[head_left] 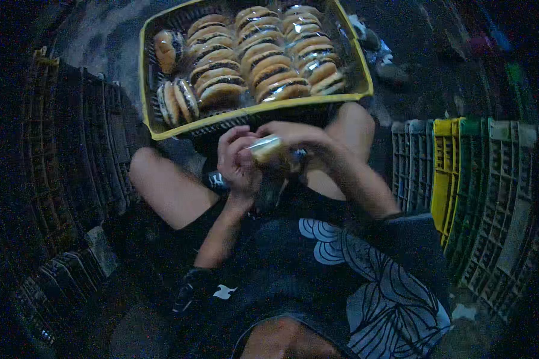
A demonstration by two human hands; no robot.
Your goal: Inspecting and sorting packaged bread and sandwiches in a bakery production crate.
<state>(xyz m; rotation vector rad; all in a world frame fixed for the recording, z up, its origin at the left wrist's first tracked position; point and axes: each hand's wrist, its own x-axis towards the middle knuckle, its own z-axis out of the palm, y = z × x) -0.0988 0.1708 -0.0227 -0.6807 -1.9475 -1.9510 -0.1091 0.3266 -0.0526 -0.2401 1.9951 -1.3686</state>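
Note:
Between my two hands, just in front of my lap, is a small filled bun (266, 149) in shiny clear wrap. My left hand (238, 160) is curled around its left side, fingers bent. My right hand (292, 136) reaches over it from the right with its fingers closed against the wrap; part of the bun is hidden beneath. Directly beyond my hands stands a dark crate with a yellow rim (263, 110). Inside it, several wrapped buns with dark filling (275, 69) stand on edge in rows. A separate bun (168, 52) lies at the crate's far left.
On the right, a yellow crate (444, 173) stands among grey and green crates (474, 173). Dark stacked crates (96, 131) line the left side, with another dark crate (66, 281) lower down. Crumpled pale items (374, 48) lie on the floor right of the bun crate.

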